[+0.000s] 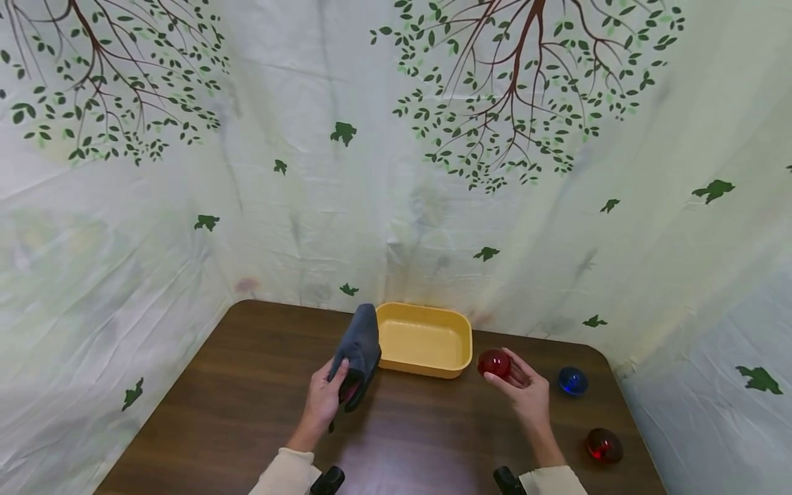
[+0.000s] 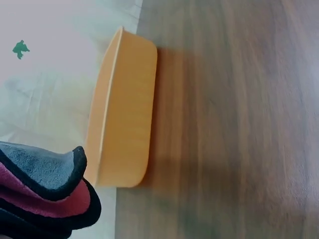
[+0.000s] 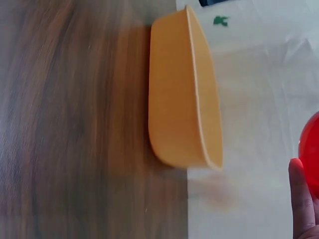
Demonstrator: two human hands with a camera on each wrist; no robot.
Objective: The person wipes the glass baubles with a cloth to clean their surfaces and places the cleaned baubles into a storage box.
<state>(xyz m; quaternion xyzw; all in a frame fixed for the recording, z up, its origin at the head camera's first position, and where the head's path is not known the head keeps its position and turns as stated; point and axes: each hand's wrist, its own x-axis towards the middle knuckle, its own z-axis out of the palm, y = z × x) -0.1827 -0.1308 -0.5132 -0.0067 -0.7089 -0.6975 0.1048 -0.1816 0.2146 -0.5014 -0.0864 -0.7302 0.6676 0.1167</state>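
Observation:
My left hand [image 1: 323,397] grips a folded grey-blue cloth [image 1: 361,337], thumb on its near side. Black edging and a pink inner layer show on the cloth [image 2: 42,172] in the left wrist view. Between the thumb and fingers of my right hand [image 1: 526,393] is a clear red ball [image 1: 494,363], held up over the table. Only part of this ball [image 3: 311,154] enters the right wrist view, with a fingertip against it. A yellow rectangular tub [image 1: 427,372] stands between the two hands, and the cloth overlaps its left end in the head view.
To the right of my right hand lie a clear blue ball [image 1: 572,381] and, closer to me, a dark red ball [image 1: 603,445]. The brown wooden table [image 1: 247,385] has rounded far corners. A pale curtain [image 1: 371,206] printed with trees and leaves hangs right behind it.

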